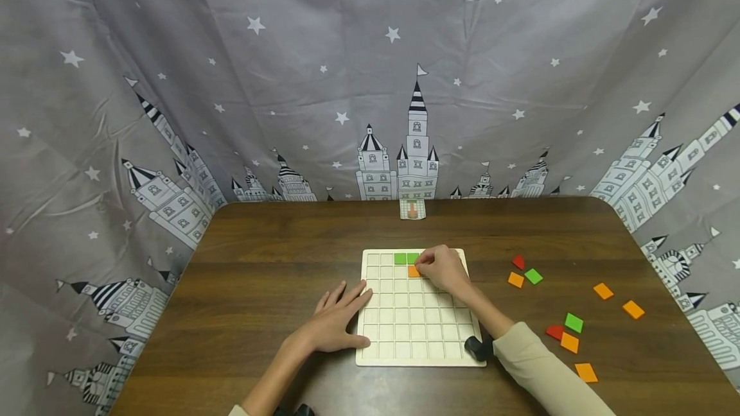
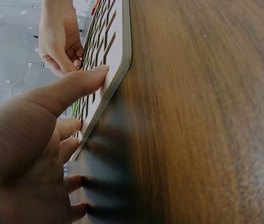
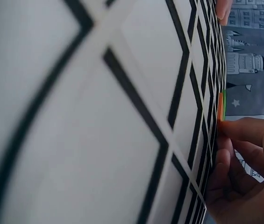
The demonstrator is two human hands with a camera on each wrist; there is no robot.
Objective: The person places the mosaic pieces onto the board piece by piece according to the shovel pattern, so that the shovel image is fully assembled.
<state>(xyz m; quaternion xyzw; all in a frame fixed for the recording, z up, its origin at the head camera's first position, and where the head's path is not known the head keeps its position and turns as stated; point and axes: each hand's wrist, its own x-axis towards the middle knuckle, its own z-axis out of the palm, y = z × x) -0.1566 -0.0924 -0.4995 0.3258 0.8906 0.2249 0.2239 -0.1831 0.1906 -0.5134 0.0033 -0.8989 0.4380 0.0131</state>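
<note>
A pale board with a grid of square cells (image 1: 401, 316) lies on the table. Two green tiles (image 1: 400, 259) sit side by side in its top row, with an orange tile (image 1: 413, 271) in the row below. My right hand (image 1: 445, 269) has its fingertips at that orange tile's right side, thumb and finger together; in the right wrist view the hand (image 3: 248, 163) touches an orange piece (image 3: 220, 105). Whether it pinches a separate tile is hidden. My left hand (image 1: 335, 323) rests spread on the board's left edge, thumb on the rim (image 2: 115, 79) in the left wrist view.
Several loose orange tiles (image 1: 603, 291), green tiles (image 1: 574, 322) and red pieces (image 1: 518, 262) lie on the wooden table (image 1: 277, 262) right of the board. A small card with an arrow pattern (image 1: 412, 209) stands at the back edge, before a grey castle-print curtain (image 1: 347, 50).
</note>
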